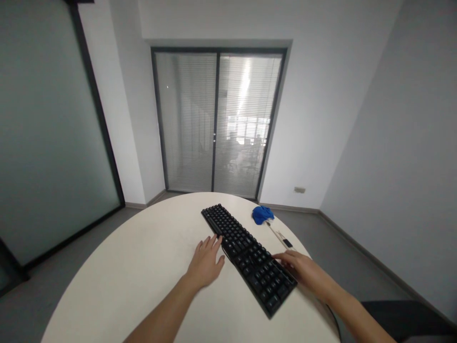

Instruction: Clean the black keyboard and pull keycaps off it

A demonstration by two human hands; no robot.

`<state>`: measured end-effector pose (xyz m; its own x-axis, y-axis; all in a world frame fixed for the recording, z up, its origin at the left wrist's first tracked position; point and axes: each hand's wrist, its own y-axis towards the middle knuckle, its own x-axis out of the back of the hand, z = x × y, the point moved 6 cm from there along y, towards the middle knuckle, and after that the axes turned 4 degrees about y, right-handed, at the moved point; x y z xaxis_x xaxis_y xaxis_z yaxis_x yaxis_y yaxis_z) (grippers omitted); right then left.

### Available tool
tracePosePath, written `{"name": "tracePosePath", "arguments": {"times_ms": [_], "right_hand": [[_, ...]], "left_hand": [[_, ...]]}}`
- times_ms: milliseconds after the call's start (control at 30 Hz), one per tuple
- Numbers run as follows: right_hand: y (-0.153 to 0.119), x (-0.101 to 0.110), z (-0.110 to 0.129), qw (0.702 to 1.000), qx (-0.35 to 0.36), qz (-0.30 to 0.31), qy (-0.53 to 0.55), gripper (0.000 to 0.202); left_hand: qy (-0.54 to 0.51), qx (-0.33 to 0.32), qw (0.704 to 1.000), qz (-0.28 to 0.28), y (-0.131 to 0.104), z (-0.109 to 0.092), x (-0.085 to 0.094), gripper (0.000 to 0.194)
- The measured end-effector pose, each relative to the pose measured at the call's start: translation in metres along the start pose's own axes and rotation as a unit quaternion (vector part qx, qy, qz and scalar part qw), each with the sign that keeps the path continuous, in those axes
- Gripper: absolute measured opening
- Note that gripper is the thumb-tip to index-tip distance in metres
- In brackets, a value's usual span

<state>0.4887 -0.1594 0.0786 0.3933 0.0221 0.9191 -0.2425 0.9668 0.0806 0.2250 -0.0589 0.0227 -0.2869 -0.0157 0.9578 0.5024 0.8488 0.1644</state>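
Fingers loosely spread, our left hand [206, 264] is at one long edge of the black keyboard [240, 243], which lies aslant on the white table [143, 267]; our right hand [299, 266] meets the opposite edge, and we cannot tell whether it grips. We seem to be steadying the keyboard; shifting it calls for holding both edges

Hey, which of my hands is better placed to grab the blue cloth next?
Your right hand, probably: it's at the side of the keyboard facing the blue cloth and looks nearer. Your left hand is on the opposite side, with the keyboard between.
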Motion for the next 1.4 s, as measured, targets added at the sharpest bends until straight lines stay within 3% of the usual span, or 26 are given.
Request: {"name": "tracePosePath", "arguments": {"times_ms": [100, 233, 300, 367, 767, 1133, 1300, 1400], "right_hand": [[0.014, 0.0, 0.01, 0.999, -0.026, -0.025, -0.011, 0.043], [0.022, -0.015, 0.045, 0.994, -0.043, -0.097, 0.012, 0.051], [0.026, -0.035, 0.063, 0.998, -0.045, -0.044, 0.003, 0.071], [0.029, -0.047, 0.07, 0.995, -0.087, -0.034, -0.016, 0.081], [0.054, -0.054, 0.063, 0.974, -0.183, -0.107, -0.084, 0.072], [0.075, -0.049, 0.052, 0.968, -0.2, -0.103, -0.107, 0.072], [0.084, -0.048, 0.056, 0.964, -0.215, -0.09, -0.126, 0.073], [0.1, -0.051, 0.078, 0.966, -0.196, -0.102, -0.134, 0.073]], "left_hand": [[0.006, -0.005, 1.0, -0.013, 0.002, 0.003, 0.001, 0.061], [0.011, -0.02, 1.0, -0.02, 0.003, 0.007, 0.006, 0.062], [0.01, -0.027, 0.999, -0.018, 0.003, 0.009, 0.008, 0.062], [0.008, -0.028, 0.999, -0.015, 0.002, 0.01, 0.009, 0.063], [-0.04, 0.018, 0.998, -0.053, 0.002, 0.025, 0.015, 0.057], [0.025, 0.12, 0.99, -0.071, -0.006, 0.067, 0.025, 0.052], [0.019, 0.055, 0.998, -0.04, -0.011, 0.069, 0.033, 0.049], [0.018, 0.006, 1.0, -0.01, -0.015, 0.072, 0.038, 0.05]]}}
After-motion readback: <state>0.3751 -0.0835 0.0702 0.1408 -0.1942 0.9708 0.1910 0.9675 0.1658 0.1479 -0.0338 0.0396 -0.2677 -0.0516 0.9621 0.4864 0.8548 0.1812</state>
